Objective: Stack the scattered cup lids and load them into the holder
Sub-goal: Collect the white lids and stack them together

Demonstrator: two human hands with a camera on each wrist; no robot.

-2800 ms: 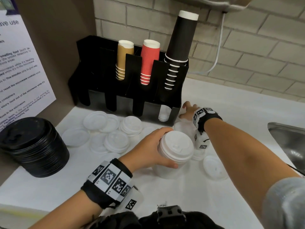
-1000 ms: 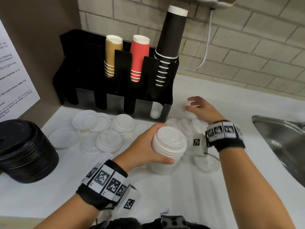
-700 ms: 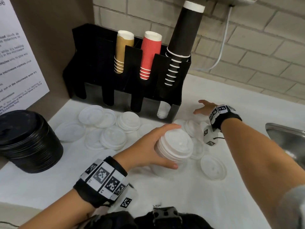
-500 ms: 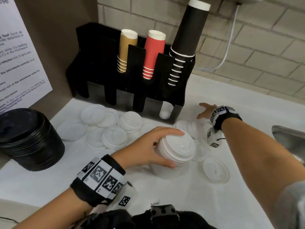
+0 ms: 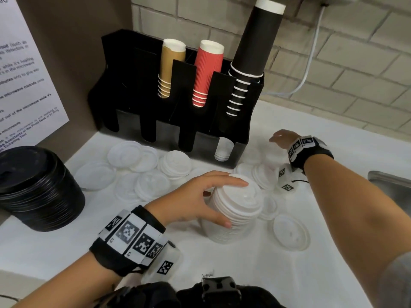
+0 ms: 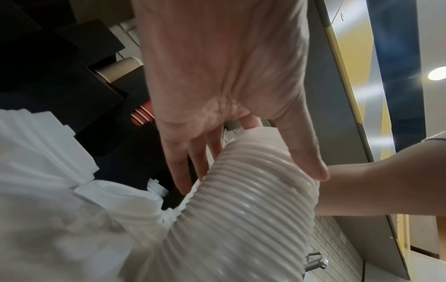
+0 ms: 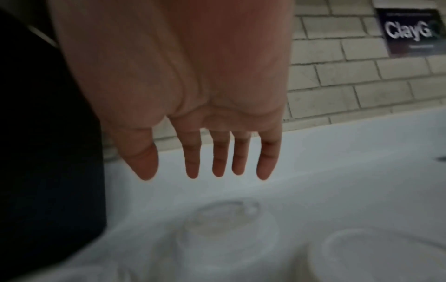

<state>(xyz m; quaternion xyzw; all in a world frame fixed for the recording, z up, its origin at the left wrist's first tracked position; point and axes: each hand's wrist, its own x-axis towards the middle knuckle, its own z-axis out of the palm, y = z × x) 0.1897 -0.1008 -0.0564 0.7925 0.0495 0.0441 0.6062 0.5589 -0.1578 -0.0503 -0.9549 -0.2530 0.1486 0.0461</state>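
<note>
A tall stack of white cup lids (image 5: pixel 235 210) stands on the white counter, and my left hand (image 5: pixel 195 201) grips it near the top, thumb on the near side, fingers over the far rim. The ribbed stack (image 6: pixel 243 206) fills the left wrist view under the thumb. My right hand (image 5: pixel 281 137) hovers open, fingers spread, right of the black holder (image 5: pixel 182 121) and above loose white lids (image 7: pixel 224 221). More white lids (image 5: pixel 142 172) lie scattered in front of the holder. One holder slot shows a few white lids (image 5: pixel 223 152).
The holder carries brown, red and black paper cups (image 5: pixel 208 72). A stack of black lids (image 5: pixel 37 187) sits at the left. A steel sink (image 5: pixel 391 181) edge lies at the right. A single lid (image 5: pixel 291 232) rests right of the held stack. A white cable (image 5: pixel 309 63) hangs on the brick wall.
My right hand drew back from the lids by the holder, then reached out again to the far right of the holder, fingers spread. The left hand kept its grip on the stack.
</note>
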